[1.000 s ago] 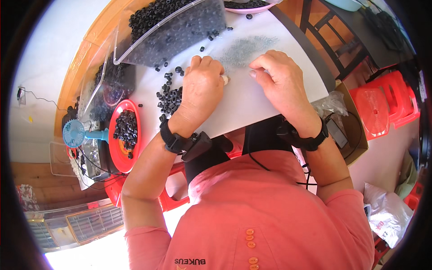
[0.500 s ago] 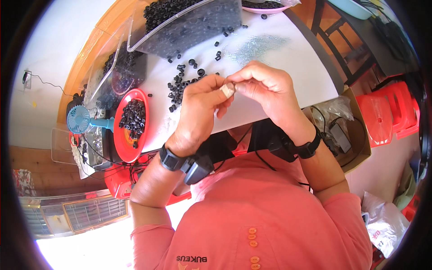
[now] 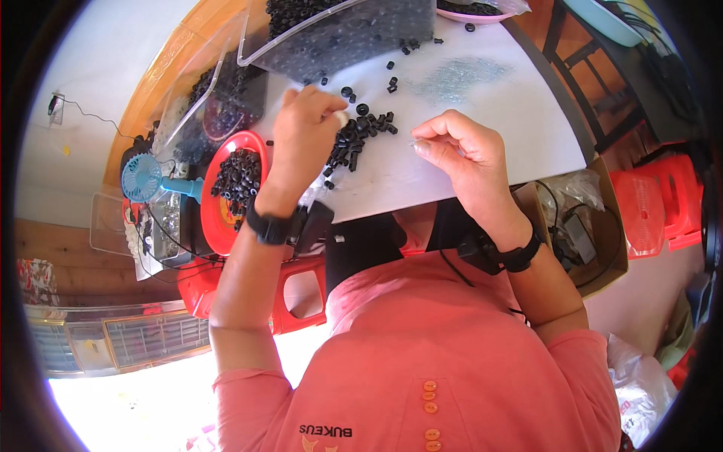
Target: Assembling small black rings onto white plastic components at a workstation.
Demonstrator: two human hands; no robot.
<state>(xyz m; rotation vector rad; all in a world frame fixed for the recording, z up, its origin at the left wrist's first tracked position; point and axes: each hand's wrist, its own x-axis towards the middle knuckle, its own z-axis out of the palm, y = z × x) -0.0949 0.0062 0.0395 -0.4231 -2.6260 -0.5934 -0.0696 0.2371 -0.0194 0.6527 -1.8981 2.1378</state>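
At the left of the frame, a small blue fan (image 3: 141,178) stands beside a red plate (image 3: 214,235) with little black bits (image 3: 238,181) on it; just right of the plate, the left hand (image 3: 305,124) has its fingers bent, and I cannot tell if they hold anything; near the middle, the loose black pieces (image 3: 350,143) lie in a heap on the white table (image 3: 527,135), and some could roll off if the left wrist bumps them; right of the heap, the right hand (image 3: 463,154) pinches what looks like a tiny pale bit (image 3: 413,142); it could drop and get lost if the pinch goes loose; above that hand, shiny bits (image 3: 463,79) are spread out, and a brushing hand could scatter them; far right, an open box (image 3: 615,218) could catch anything knocked off that side.
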